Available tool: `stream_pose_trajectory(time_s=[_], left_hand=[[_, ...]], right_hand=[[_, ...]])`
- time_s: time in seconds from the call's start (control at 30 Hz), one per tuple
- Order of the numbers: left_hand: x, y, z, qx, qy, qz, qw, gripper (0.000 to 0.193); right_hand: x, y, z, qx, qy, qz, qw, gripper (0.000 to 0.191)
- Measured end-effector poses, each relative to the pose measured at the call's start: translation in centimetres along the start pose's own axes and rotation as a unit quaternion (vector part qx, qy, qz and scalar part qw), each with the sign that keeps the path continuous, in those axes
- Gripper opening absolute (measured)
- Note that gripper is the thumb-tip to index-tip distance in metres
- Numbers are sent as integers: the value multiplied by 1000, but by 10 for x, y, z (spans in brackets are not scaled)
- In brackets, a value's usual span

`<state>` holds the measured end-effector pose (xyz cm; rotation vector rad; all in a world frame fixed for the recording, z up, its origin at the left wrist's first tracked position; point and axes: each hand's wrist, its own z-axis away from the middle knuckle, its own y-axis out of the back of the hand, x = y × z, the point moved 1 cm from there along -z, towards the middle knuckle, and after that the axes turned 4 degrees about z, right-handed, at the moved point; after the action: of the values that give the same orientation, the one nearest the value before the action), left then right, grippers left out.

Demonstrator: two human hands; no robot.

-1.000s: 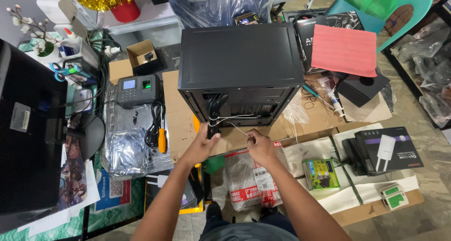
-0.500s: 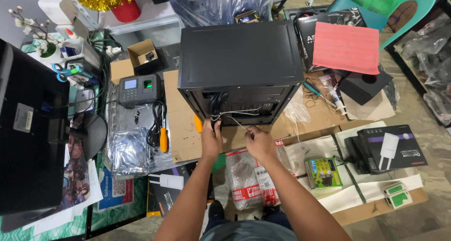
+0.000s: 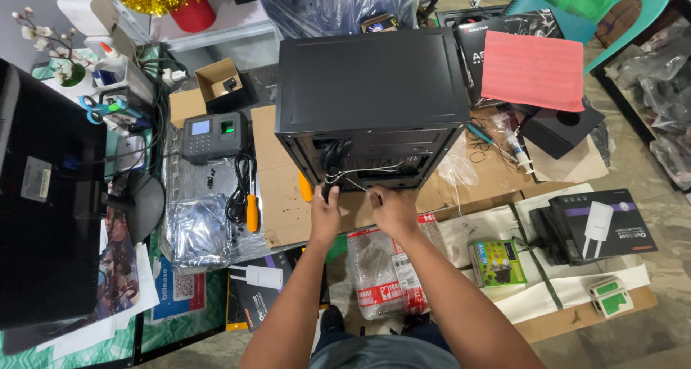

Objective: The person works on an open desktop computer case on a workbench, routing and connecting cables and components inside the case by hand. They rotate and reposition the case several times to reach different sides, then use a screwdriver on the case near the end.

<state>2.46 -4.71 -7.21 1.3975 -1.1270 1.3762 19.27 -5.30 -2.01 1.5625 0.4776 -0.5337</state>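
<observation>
A black computer case (image 3: 372,81) lies on cardboard (image 3: 277,196), its open side facing the person. The left hand (image 3: 325,212) grips a black cable bundle (image 3: 332,169) at the opening, fingers closed around it. The right hand (image 3: 392,206) pinches thin white wires (image 3: 363,173) between fingertips. Done well, the bundle stays steady while the wires are eased gently, avoiding snags on the case edge.
</observation>
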Motion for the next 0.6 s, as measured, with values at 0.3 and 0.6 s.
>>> stream_pose_trajectory(time_s=[0.3,0.6], left_hand=[[-1,11,-9,-35,188,189,963,61],[7,-2,0,-23,198,304,931,57]], right_hand=[[-24,-4,-17,-57,-2,96,994,23],[-21,-26,-22,66,112,32,991,27]])
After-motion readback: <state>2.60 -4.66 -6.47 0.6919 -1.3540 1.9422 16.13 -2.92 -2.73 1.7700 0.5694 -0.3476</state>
